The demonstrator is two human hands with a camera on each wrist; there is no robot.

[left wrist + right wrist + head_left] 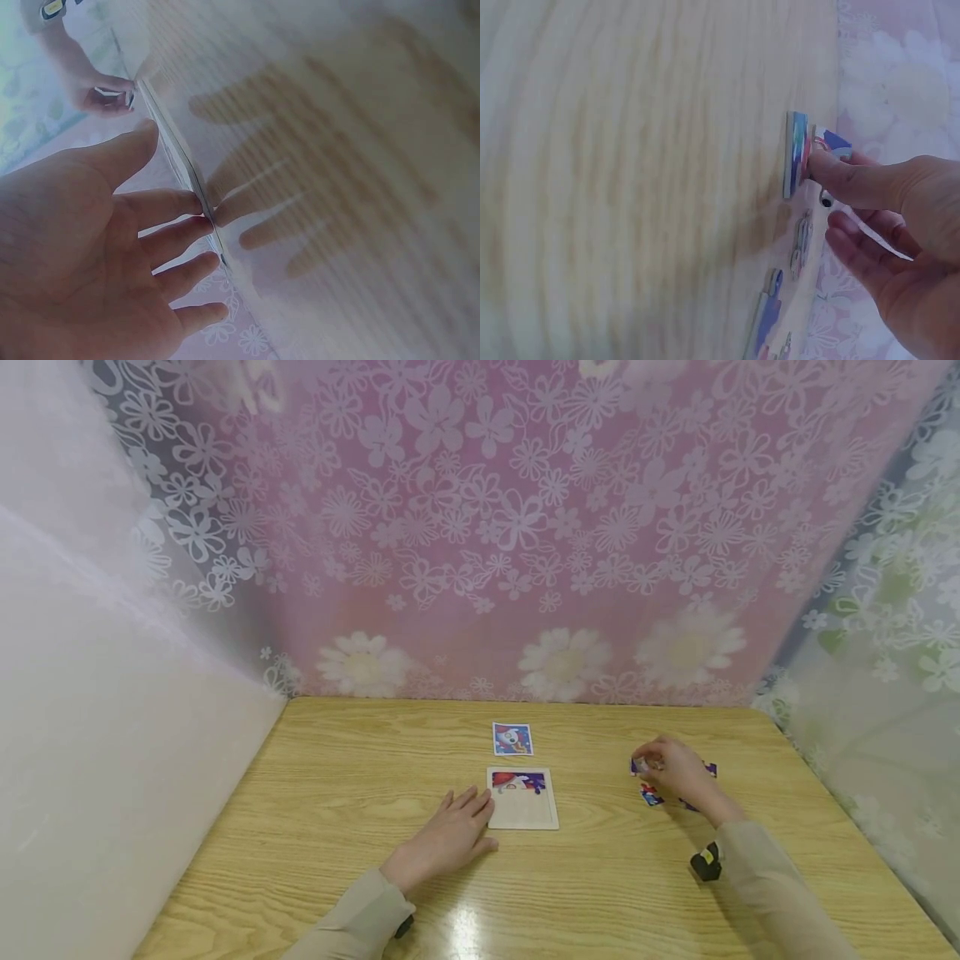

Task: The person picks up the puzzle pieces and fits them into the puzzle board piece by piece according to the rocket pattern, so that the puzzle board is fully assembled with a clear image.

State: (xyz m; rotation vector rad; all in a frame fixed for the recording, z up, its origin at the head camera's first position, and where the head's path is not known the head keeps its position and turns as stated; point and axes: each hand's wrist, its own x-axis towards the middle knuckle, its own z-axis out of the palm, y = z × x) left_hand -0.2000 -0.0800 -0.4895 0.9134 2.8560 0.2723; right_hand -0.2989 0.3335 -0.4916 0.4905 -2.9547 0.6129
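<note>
1. On the yellow wood-grain table (345, 793), our spread left hand (448, 839) touches one square white puzzle tray (521, 817).
2. Rightward, our right hand (681, 772) pinches one flat blue-and-white puzzle piece (838, 141) near other pieces (651, 796) we cannot fully count.
3. Beyond the tray lies one square white-bordered card (512, 739).

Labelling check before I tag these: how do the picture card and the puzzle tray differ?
The puzzle tray is larger than the picture card. The card's picture fills its border; the tray's covers only its upper part. The left hand is at the tray's left edge; no hand touches the card. Both lie on the wood-grain table.
</note>
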